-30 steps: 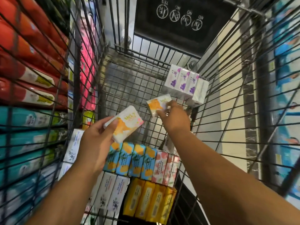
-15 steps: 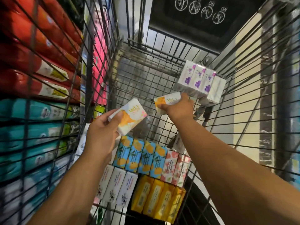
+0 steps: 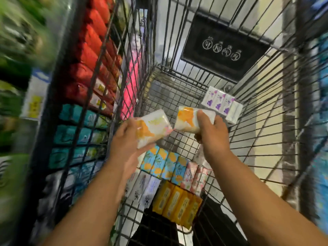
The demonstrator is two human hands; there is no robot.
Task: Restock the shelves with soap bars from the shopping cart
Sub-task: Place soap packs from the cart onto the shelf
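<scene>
two soap packs held over the cart

head view: both arms reach down into the wire shopping cart (image 3: 179, 144). the left hand (image 3: 124, 144) grasps a white soap pack with an orange print (image 3: 152, 127), thumb across the near face and fingers wrapped under it; the pack is tilted, its far end pointing toward the other hand. the right hand (image 3: 211, 134) grips a second white and orange soap pack (image 3: 190, 119) from above, a finger pressed on its top face. the two packs are held just beside each other above the cart floor, their near corners close; whether they touch cannot be told.

below the hands, lying on the cart floor, sits a row of blue and orange soap bars (image 3: 165, 164), with pink floral bars (image 3: 195, 176) touching its right end. nearer the person lie white bars with dark floral marks (image 3: 143, 189) and a row of yellow bars (image 3: 177, 205). in the far right corner of the cart stands a bundle of white bars with purple prints (image 3: 220, 103).

through the left cart wall, shelves (image 3: 85, 110) show red packs above and teal packs below. the far left of the view is blurred.
</scene>
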